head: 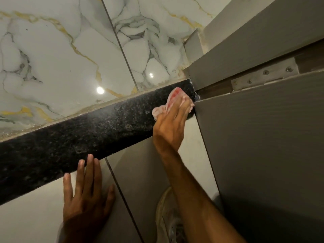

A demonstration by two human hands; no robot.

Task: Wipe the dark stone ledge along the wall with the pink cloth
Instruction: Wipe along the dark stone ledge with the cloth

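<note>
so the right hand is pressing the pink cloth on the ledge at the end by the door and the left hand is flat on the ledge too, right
Not quite. In the head view the left hand lies flat on the pale tile wall below the ledge, not on it. The right hand does press the pink cloth by the door.

Veined marble wall tiles [57, 55] at ten o'clock, grey door [263, 155] with steel hinge [263, 75] at three o'clock, pale shoe [168, 216] at six o'clock.
</note>
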